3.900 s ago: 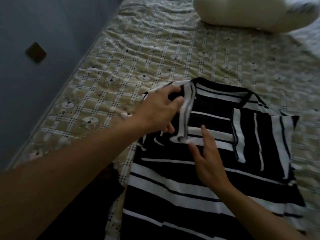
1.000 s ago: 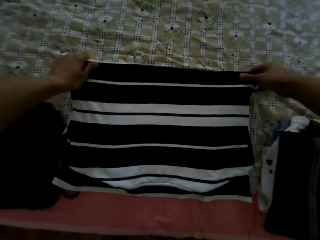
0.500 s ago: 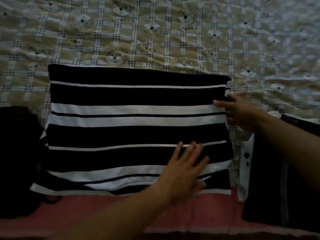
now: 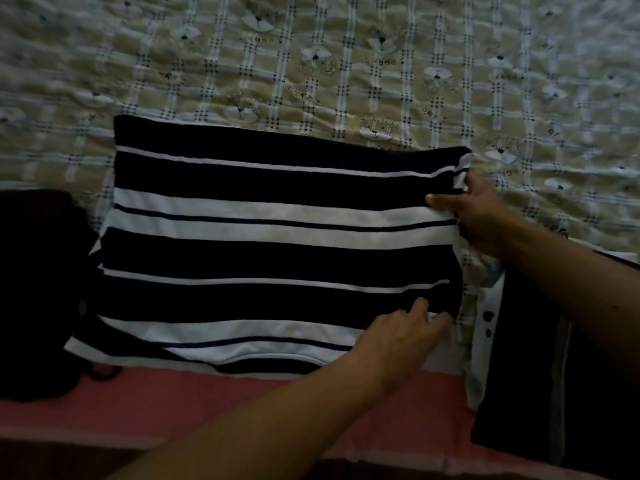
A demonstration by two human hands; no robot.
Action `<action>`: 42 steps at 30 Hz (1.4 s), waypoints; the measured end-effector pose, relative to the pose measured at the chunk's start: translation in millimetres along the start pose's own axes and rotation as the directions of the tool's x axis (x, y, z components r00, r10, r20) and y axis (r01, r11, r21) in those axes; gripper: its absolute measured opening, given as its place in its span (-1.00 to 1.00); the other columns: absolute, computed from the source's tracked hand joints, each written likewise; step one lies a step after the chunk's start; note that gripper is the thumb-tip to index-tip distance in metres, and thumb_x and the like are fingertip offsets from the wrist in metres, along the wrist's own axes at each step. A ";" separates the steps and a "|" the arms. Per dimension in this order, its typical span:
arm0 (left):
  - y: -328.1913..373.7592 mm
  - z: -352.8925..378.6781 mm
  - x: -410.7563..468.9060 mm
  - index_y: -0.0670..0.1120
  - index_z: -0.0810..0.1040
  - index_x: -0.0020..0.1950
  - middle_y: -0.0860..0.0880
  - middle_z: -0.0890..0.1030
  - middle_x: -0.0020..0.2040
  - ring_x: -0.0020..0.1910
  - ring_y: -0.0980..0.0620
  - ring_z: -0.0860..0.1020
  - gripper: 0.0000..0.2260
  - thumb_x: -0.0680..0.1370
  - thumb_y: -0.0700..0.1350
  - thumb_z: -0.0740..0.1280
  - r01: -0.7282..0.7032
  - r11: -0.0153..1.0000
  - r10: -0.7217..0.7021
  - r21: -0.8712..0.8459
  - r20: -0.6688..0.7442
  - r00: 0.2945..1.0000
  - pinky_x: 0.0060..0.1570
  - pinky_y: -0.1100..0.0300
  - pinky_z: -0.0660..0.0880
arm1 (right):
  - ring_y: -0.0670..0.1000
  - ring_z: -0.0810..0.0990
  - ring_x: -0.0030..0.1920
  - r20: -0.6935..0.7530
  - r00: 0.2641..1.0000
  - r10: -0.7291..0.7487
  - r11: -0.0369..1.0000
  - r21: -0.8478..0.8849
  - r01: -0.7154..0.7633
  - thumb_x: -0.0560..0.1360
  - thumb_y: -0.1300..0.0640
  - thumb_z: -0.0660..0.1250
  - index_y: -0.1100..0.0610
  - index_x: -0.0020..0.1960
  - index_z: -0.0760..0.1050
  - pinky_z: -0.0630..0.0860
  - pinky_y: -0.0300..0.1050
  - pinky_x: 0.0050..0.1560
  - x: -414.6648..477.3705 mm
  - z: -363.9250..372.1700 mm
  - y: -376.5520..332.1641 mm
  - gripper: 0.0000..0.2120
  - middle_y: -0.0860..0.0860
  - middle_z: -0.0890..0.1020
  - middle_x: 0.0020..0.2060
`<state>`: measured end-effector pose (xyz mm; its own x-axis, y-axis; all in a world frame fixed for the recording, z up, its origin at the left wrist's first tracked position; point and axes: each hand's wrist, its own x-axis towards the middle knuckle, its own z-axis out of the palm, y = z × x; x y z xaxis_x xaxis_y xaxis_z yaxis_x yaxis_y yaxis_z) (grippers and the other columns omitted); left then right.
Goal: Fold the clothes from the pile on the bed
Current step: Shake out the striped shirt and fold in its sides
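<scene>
Our right thumb (image 4: 440, 201) lies flat on the wide white stripe with the other fingers tucked under the cloth. So the right hand (image 4: 481, 216) pinches the right edge of the striped shirt (image 4: 277, 237) about halfway up. Lower down, the left hand (image 4: 401, 336) reaches across, and its curled fingers (image 4: 439, 319) look to be nipping that same edge near the lower right corner. The dim light makes that grip a bit hard to read, though.

We reckon the right side is about to go over to the left. To do it well, we lift both pinches together and hold the edge taut between them so it doesn't sag. Then we land it square on the left edge, stripes on stripes, and smooth it flat.

The shirt sits mid-frame on the checked bedsheet (image 4: 346, 64), already folded into a wide rectangle, black with white bands running left to right. It's pretty flat, with a curved hem peeking out at the bottom by the pink mattress edge (image 4: 207, 403). It looks like soft knit, so it'll probably droop if held loosely. A dark heap (image 4: 34, 289) sits at the left and a folded dark garment (image 4: 540, 375) at the lower right.
</scene>
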<state>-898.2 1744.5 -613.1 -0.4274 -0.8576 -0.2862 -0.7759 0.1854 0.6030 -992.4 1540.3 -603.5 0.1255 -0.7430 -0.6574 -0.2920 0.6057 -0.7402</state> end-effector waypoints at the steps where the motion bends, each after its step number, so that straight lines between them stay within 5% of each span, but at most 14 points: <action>1: -2.0 -13.7 -8.8 -0.11 0.36 0.32 -0.21 0.43 0.12 -0.23 -0.26 0.53 -0.59 0.50 -0.32 0.29 0.019 0.998 -0.020 -0.067 -0.023 1.000 -0.43 0.04 0.32 | 0.13 0.64 0.06 0.000 1.000 -0.006 1.000 0.014 0.006 0.45 0.39 0.39 0.13 0.31 0.41 0.65 -0.08 -0.23 -5.5 5.4 -7.9 -0.52 0.08 0.63 0.06; 6: -17.3 -86.4 -86.2 0.03 0.42 0.12 0.08 0.46 0.09 -0.01 -0.03 0.55 -0.64 0.41 -0.33 0.27 0.076 0.871 -0.242 -0.485 -0.289 0.926 -0.14 0.03 0.52 | 0.16 0.64 0.05 0.060 0.997 -0.057 0.998 0.014 0.056 0.49 0.39 0.35 0.17 0.41 0.33 0.66 -0.08 -0.21 -35.3 55.9 -64.5 -0.47 0.14 0.59 0.15; 10: -44.5 -129.5 -168.3 0.17 0.43 0.07 0.22 0.52 -0.03 -0.04 0.23 0.55 -0.57 0.42 -0.35 0.31 0.169 0.744 -0.527 -0.647 -0.413 0.743 -0.13 0.36 0.49 | 0.17 0.62 0.06 0.179 0.974 -0.139 0.973 -0.157 0.168 0.44 0.37 0.41 0.15 0.33 0.37 0.64 0.09 0.00 -56.0 145.2 -123.6 -0.50 0.16 0.56 0.16; 14: -94.7 -139.9 -240.8 0.25 0.40 0.03 0.18 0.55 -0.09 -0.16 0.15 0.58 -0.56 0.49 -0.33 0.34 0.323 0.597 -0.743 -0.735 -0.353 0.569 -0.23 0.32 0.51 | 0.07 0.67 -0.12 0.380 0.905 -0.191 0.924 -0.243 0.297 0.48 0.17 0.44 0.03 0.46 0.22 0.65 -0.11 -0.25 -75.4 260.6 -157.2 -0.36 0.16 0.52 0.20; 16: -125.8 -128.6 -268.2 0.21 0.37 0.06 0.14 0.52 0.04 -0.04 0.13 0.56 -0.62 0.51 -0.28 0.34 0.473 0.549 -0.807 -0.689 -0.290 0.515 -0.13 0.27 0.47 | 0.09 0.65 0.00 0.478 0.854 -0.204 0.825 -0.386 0.413 0.50 0.02 0.42 0.01 0.51 0.12 0.64 -0.07 -0.14 -76.7 304.9 -150.6 -0.30 0.18 0.49 0.29; 18: -152.8 -113.1 -286.5 0.11 0.36 0.12 0.06 0.45 0.15 0.06 0.09 0.49 -0.72 0.53 -0.17 0.35 0.671 0.507 -0.854 -0.541 -0.207 0.478 -0.09 0.21 0.43 | 0.15 0.50 0.28 0.528 0.821 -0.219 0.615 -0.579 0.536 0.52 -0.07 0.37 0.04 0.56 0.03 0.50 -0.04 0.12 -71.5 326.7 -127.9 -0.24 0.15 0.35 0.44; 20: -170.9 -102.5 -290.1 0.02 0.37 0.21 0.03 0.40 0.19 0.14 0.06 0.41 -0.72 0.53 -0.10 0.31 0.752 0.542 -0.840 -0.375 -0.255 0.479 -0.04 0.17 0.41 | 0.18 0.29 0.44 0.521 0.831 -0.196 0.492 -0.681 0.543 0.54 -0.09 0.32 0.04 0.57 0.00 0.36 0.02 0.34 -63.9 325.3 -93.6 -0.24 0.12 0.19 0.51; 23: -181.6 -104.9 -268.0 -0.05 0.42 0.25 0.01 0.42 0.24 0.23 0.03 0.38 -0.66 0.50 -0.01 0.23 0.620 0.716 -0.694 -0.323 -0.428 0.579 0.12 0.10 0.46 | 0.18 0.03 0.54 0.478 0.862 -0.169 0.330 -0.796 0.507 0.57 -0.18 0.21 -0.02 0.58 -0.06 0.15 0.16 0.48 -58.5 294.7 -26.4 -0.28 0.08 0.02 0.56; 26: -201.2 -97.0 -235.3 -0.08 0.35 0.43 -0.09 0.30 0.46 0.44 -0.09 0.26 -0.48 0.51 0.09 0.19 0.592 0.775 -0.627 -0.222 -0.389 0.675 0.37 -0.01 0.33 | 0.09 -0.30 0.55 0.441 0.868 -0.227 0.218 -0.846 0.487 0.59 -0.26 0.08 -0.12 0.58 -0.19 -0.13 0.22 0.51 -64.7 260.1 33.4 -0.30 0.00 -0.24 0.57; 30: -225.0 -79.2 -209.1 -0.05 0.22 0.53 -0.15 0.17 0.55 0.51 -0.18 0.15 -0.38 0.51 0.13 0.16 0.669 0.743 -0.644 -0.022 -0.296 0.705 0.45 -0.12 0.20 | 0.07 -0.15 0.57 0.287 0.884 -0.368 0.402 -0.808 0.430 0.56 -0.18 0.21 -0.09 0.59 -0.05 0.05 0.11 0.52 -81.6 239.1 69.7 -0.29 0.00 -0.18 0.58; 34: -212.8 -72.7 -217.5 -0.10 0.27 0.51 -0.19 0.23 0.53 0.52 -0.19 0.18 -0.38 0.48 0.07 0.23 0.661 0.748 -0.623 -0.050 -0.394 0.675 0.47 -0.15 0.17 | 0.03 0.31 0.39 0.113 0.917 -0.383 0.698 -0.614 0.367 0.50 0.01 0.40 -0.09 0.54 0.14 0.38 -0.06 0.33 -107.1 238.5 82.0 -0.29 0.02 0.24 0.40; 37: -197.8 -64.2 -243.5 -0.10 0.26 0.50 -0.14 0.21 0.51 0.49 -0.16 0.20 -0.40 0.49 0.01 0.32 0.667 0.682 -0.715 -0.301 -0.466 0.521 0.43 -0.13 0.24 | -0.08 0.38 0.39 0.141 0.940 -0.311 0.868 -0.360 0.341 0.46 0.01 0.45 -0.16 0.50 0.17 0.47 0.04 0.30 -135.8 239.7 94.4 -0.29 -0.17 0.32 0.41; 40: -186.9 -59.3 -265.8 -0.10 0.22 0.50 -0.07 0.23 0.45 0.42 -0.05 0.27 -0.36 0.50 -0.11 0.42 0.558 0.506 -0.862 -0.658 -0.400 0.311 0.38 -0.02 0.34 | -0.36 0.33 0.34 0.180 0.954 -0.240 0.901 -0.323 0.288 0.47 0.08 0.45 -0.18 0.50 0.15 0.46 -0.15 0.27 -165.8 243.1 112.2 -0.27 -0.40 0.25 0.38; 42: -184.7 -61.7 -272.6 -0.08 0.21 0.50 -0.04 0.30 0.39 0.35 0.02 0.35 -0.32 0.48 -0.10 0.47 0.504 0.420 -0.907 -0.755 -0.323 0.271 0.31 0.13 0.36 | -0.39 0.34 0.30 0.202 0.956 -0.211 0.904 -0.331 0.269 0.48 0.10 0.45 -0.19 0.47 0.21 0.45 -0.13 0.28 -177.2 246.0 122.0 -0.32 -0.39 0.31 0.36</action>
<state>-609.7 1914.4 -600.6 0.7377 -0.5555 -0.3836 -0.1905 -0.7165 0.6711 -816.9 1815.9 -611.9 0.3729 -0.7809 -0.5012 -0.5441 0.2535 -0.7998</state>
